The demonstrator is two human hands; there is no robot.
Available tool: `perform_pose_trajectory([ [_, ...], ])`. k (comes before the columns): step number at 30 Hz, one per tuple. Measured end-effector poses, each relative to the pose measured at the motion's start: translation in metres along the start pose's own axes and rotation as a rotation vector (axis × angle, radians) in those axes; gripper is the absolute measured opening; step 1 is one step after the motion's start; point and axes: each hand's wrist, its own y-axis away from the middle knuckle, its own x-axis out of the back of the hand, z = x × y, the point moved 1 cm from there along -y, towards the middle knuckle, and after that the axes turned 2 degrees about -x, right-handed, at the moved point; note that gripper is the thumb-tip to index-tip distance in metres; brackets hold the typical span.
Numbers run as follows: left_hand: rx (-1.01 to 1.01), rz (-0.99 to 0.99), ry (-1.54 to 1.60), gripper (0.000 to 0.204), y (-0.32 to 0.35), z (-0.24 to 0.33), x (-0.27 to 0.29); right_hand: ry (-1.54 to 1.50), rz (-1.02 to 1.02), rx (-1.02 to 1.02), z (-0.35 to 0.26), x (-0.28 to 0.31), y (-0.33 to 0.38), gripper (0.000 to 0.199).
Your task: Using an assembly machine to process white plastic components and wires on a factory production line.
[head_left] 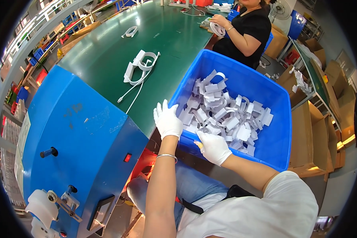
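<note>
A large blue plastic bin (279,119) stands in front of me, against the table's right edge. Inside it lies a loose heap of folded white paper pieces (226,115), some bent into loops. My left hand (169,122), in a white glove, rests at the bin's near left corner with its fingers stretched out. Lower and to the right, my right hand (215,148) is closed over the near rim of the bin. It also wears a white glove, and a bare fingertip shows at its edge.
A blue machine (87,115) with a white roll (41,208) fills the left. On the green table (170,39) lie a paper-banded white cable (141,67) and a small white coil (130,31). Beyond the bin, a person (246,35) holds coiled white cable. Cardboard boxes (311,139) stand at right.
</note>
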Motion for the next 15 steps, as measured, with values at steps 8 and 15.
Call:
perform_pose_trajectory([
  [8, 0.036, -0.030, 0.013, 0.051, -0.001, 0.001, 0.004, 0.007, -0.007, 0.015, 0.003, -0.003, -0.001, 0.031],
  [15, 0.013, -0.013, 0.017, 0.051, -0.001, 0.004, 0.005, -0.328, -0.130, -0.005, 0.017, 0.012, -0.002, 0.045],
])
